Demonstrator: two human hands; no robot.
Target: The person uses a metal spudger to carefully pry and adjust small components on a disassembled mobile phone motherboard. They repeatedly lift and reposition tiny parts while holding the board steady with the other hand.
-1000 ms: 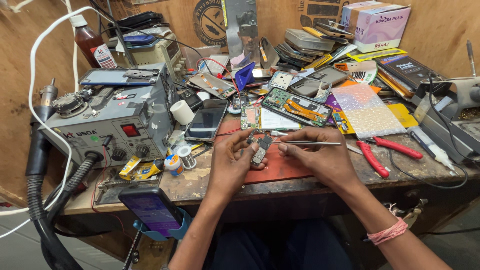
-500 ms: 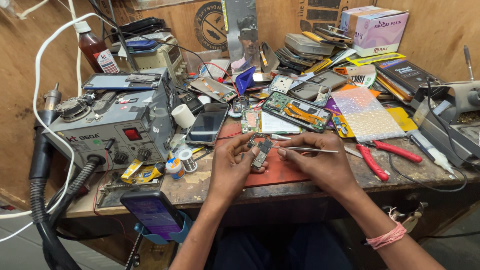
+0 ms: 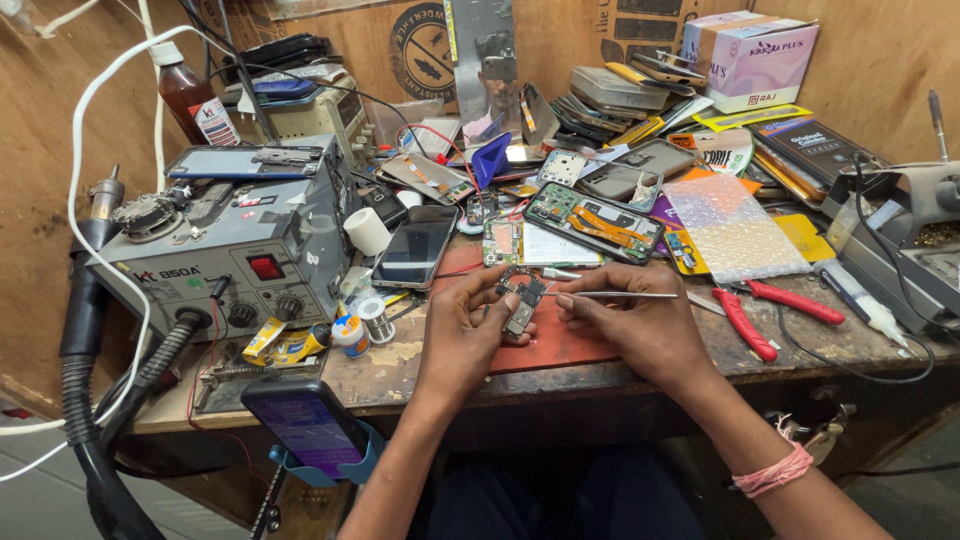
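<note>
My left hand (image 3: 468,330) grips a small dark circuit board (image 3: 522,300) over a red work mat (image 3: 560,345) at the bench's front edge. Thin metal tweezers (image 3: 625,294) lie level in my right hand (image 3: 640,325), their tips pointing left onto the board's top edge. Both hands sit close together, fingertips almost touching. A pink band circles my right wrist (image 3: 775,472).
A grey hot-air rework station (image 3: 225,255) with a black hose stands left. A phone in a blue holder (image 3: 305,425) juts off the front edge. A dark phone (image 3: 415,252), opened phones (image 3: 595,218), red-handled pliers (image 3: 765,310), bubble wrap (image 3: 730,225) and boxes crowd the bench behind.
The hands stay together on the small board; the tweezers have shifted slightly against it. The view has tilted a little.
</note>
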